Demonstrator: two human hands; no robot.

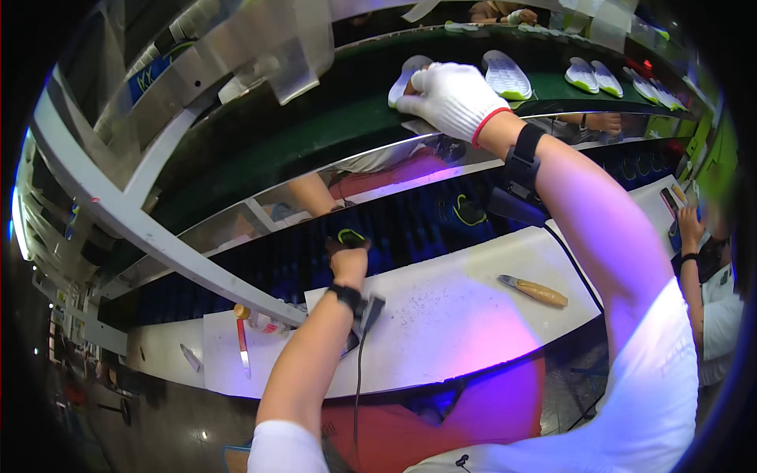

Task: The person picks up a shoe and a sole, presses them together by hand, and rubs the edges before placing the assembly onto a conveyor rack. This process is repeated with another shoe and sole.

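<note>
My right hand (453,93), in a white knit glove with a red cuff, reaches up to the green upper belt (315,132). Its fingers and thumb are closed on a white shoe sole (404,81) there. A second white sole with a lime-green heel (505,73) lies just right of the glove. Lower down, my bare left hand (348,264) grips a dark shoe (359,240) with a lime-green collar at the lower dark belt. The fingers of that hand are partly hidden. Another dark shoe with a lime collar (465,211) sits on that belt to the right.
On the white worktable (426,323) lie a wooden-handled knife (535,291) and a red-handled knife (242,347). A grey metal post (169,248) slants across the left. More soles (595,76) rest farther right on the green belt. A co-worker's hand (691,225) is at far right.
</note>
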